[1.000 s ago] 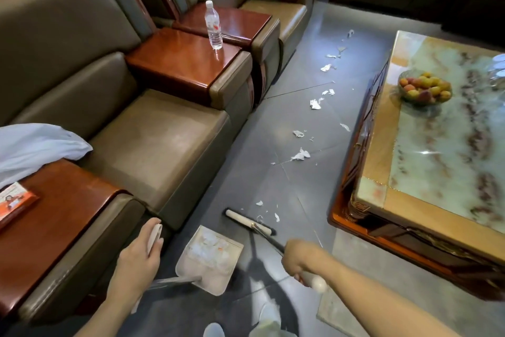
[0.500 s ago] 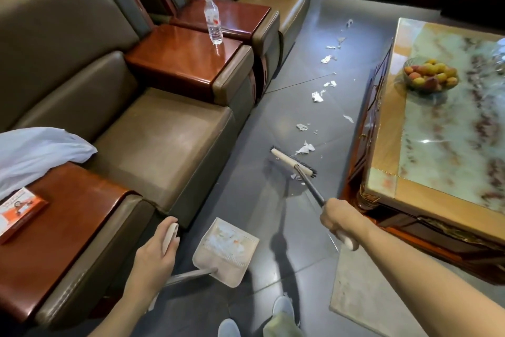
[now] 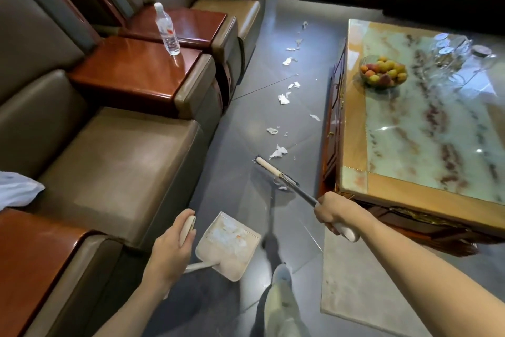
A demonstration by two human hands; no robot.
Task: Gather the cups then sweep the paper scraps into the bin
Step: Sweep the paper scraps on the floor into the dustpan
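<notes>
Head view: right hand (image 3: 332, 213) tight around broom (image 3: 274, 172), left hand (image 3: 170, 252) around dustpan (image 3: 231, 268) handle, paper scraps (image 3: 278, 151) ahead.

One view only, head-worn, and it looked forward and steeply down along the floor (image 3: 246, 118); sofa (image 3: 109, 172) ran left, coffee table (image 3: 410, 194) right (wide-angle, edges bowed); left hand (image 3: 169, 246) and right hand (image 3: 332, 212) sat close beneath the lens.

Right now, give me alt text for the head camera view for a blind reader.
A person's right hand grips a broom, its head beside white paper scraps trailing along the grey floor. The left hand holds a dustpan with scraps in it, between a brown sofa and a marble-topped table.
</notes>
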